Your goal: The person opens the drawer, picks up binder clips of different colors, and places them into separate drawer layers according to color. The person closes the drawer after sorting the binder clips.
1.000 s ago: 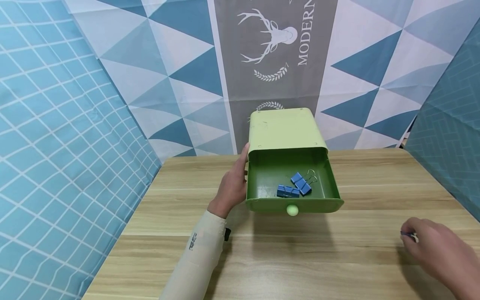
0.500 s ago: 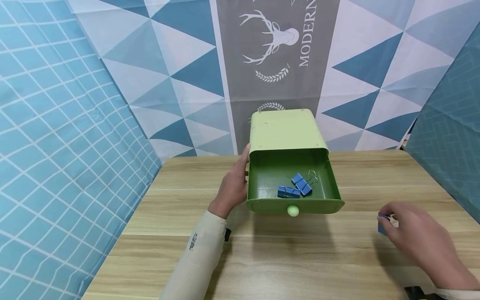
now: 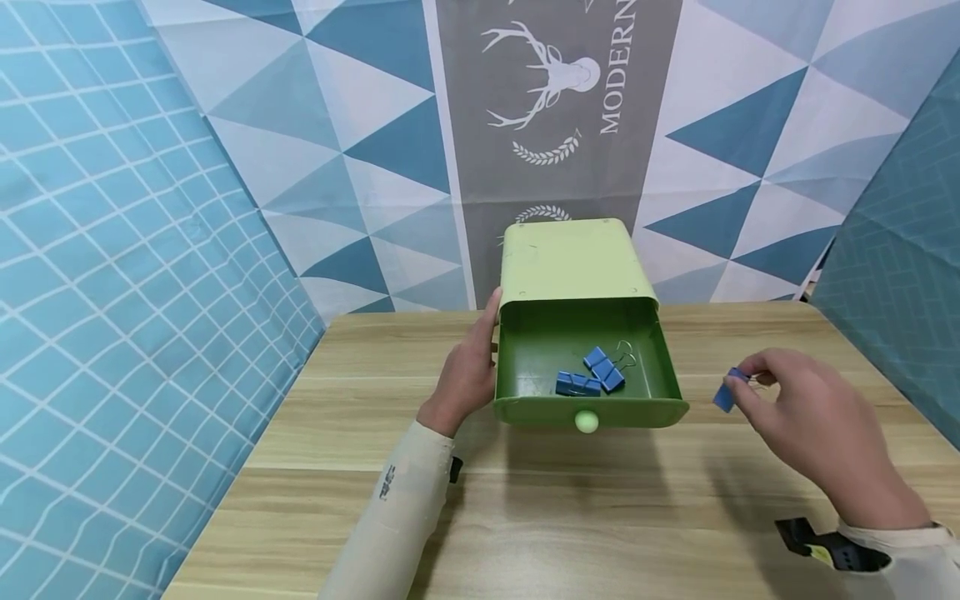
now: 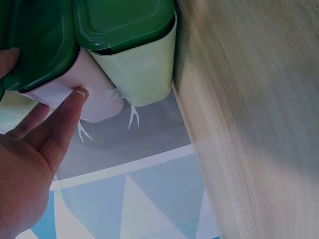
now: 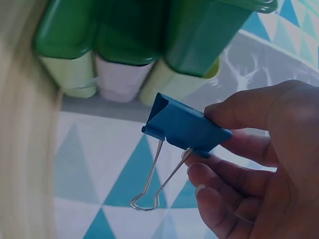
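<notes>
On the table (image 3: 525,517) a box (image 3: 567,258) sits at 12 o'clock, its drawer (image 3: 588,371) out toward 6, two clips (image 3: 591,372) in it. A third clip (image 3: 724,393) is at the drawer's 3 o'clock.

Wooden table (image 3: 562,517), deer-print grey banner (image 3: 551,108), triangle-patterned backdrop (image 3: 360,142), blue grid cloth (image 3: 112,292)

Light wood-grain table (image 3: 570,517) is carrying just a green drawer box (image 3: 573,267), sitting up near the back edge.
</notes>
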Motion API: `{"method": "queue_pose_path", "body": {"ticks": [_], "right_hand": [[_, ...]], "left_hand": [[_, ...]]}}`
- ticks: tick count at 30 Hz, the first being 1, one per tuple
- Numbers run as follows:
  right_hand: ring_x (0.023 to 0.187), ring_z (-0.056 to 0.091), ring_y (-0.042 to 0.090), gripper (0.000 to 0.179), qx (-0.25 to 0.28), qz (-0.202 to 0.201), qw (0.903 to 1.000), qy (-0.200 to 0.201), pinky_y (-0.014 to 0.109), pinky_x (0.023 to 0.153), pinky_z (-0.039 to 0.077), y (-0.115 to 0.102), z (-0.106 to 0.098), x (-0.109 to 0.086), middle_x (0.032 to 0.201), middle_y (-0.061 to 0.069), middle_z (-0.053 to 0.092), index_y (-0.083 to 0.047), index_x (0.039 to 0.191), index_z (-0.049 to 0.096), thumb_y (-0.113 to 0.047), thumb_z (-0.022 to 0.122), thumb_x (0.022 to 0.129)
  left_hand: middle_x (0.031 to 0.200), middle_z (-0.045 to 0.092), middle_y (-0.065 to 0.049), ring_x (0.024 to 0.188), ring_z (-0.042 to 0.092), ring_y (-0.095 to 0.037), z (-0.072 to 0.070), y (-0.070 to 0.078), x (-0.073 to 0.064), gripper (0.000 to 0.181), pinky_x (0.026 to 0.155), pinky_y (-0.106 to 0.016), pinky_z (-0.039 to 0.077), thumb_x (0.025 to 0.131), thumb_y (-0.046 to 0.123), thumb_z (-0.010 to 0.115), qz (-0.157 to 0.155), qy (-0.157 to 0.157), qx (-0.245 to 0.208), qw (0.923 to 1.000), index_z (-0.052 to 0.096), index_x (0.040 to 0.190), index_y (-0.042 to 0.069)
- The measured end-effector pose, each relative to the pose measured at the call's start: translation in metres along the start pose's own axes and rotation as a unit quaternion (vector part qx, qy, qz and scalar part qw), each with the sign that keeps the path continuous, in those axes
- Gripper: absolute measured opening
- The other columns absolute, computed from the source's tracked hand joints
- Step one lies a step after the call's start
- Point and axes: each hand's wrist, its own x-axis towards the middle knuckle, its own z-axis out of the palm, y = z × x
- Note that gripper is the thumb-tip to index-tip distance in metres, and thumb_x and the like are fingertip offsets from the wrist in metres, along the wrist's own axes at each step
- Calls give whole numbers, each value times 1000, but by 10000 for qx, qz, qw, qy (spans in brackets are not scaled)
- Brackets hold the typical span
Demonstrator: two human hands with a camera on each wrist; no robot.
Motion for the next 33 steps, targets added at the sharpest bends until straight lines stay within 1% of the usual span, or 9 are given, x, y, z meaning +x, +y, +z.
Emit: {"method": "queue_pose_path", "body": {"ticks": [4, 8, 16, 20, 24, 28, 31, 33], "right_hand": [[79, 61, 33, 15, 23, -141, 9996, 234, 38, 54, 41, -11, -5, 10, 92, 17, 69, -6, 95, 70, -14, 79, 86], [79, 60, 30, 16, -13, -278, 9990, 338, 41, 55, 41, -24, -9, 19, 93, 16, 69, -6, 97, 70, -16, 77, 87], [76, 58, 25, 11, 69, -672, 9960, 588, 41, 58, 42, -53, -16, 34, 93, 10, 69, -8, 95, 70, -15, 75, 88], [80, 60, 26, 12, 94, -886, 9944, 576, 44, 61, 44, -67, -16, 42, 94, 12, 69, -7, 95, 71, -15, 76, 88], [85, 63, 28, 13, 145, -1118, 9923, 522, 47, 64, 48, -79, -11, 49, 94, 12, 71, -6, 95, 73, -17, 76, 89], [88, 63, 29, 14, 217, -1302, 9903, 439, 48, 66, 50, -89, -3, 54, 94, 12, 70, -5, 94, 73, -17, 76, 89], [87, 61, 28, 13, 222, -1432, 9888, 361, 47, 64, 50, -95, 4, 57, 94, 12, 69, -5, 94, 72, -16, 77, 89], [88, 60, 28, 13, 231, -1490, 9882, 288, 47, 66, 51, -98, 8, 60, 95, 12, 69, -6, 94, 72, -16, 77, 89]], "left_hand": [[150, 47, -6, 98, 71, -25, 0, 0, 0, 103, 76, -35, 57, 92, 14, 71, -35, -6, -4, 10000, -3, 162, 35], [150, 47, -6, 98, 71, -25, 1, 0, 0, 103, 76, -34, 57, 93, 15, 71, -20, 16, -14, 10000, -3, 162, 36], [151, 46, -6, 98, 72, -24, 1, -2, 0, 103, 76, -35, 57, 92, 14, 71, -19, 2, 43, 10000, -3, 162, 35], [151, 46, -6, 97, 72, -23, 1, -2, -1, 103, 76, -35, 57, 93, 15, 70, -30, 0, 61, 10000, -3, 162, 35], [151, 46, -6, 96, 72, -23, 1, -2, -1, 104, 75, -35, 57, 92, 15, 71, -29, -2, 42, 10000, -4, 162, 36], [151, 46, -7, 97, 72, -23, 1, -2, -1, 103, 75, -34, 57, 93, 17, 71, -49, -6, -36, 10000, -3, 162, 36], [151, 46, -7, 97, 72, -23, 1, -2, -1, 101, 76, -34, 57, 93, 17, 71, -75, -7, -90, 9999, -1, 162, 34], [152, 46, -8, 97, 72, -23, 1, -1, -2, 101, 76, -34, 57, 93, 17, 71, -92, -12, -99, 9999, -1, 162, 33]]}}
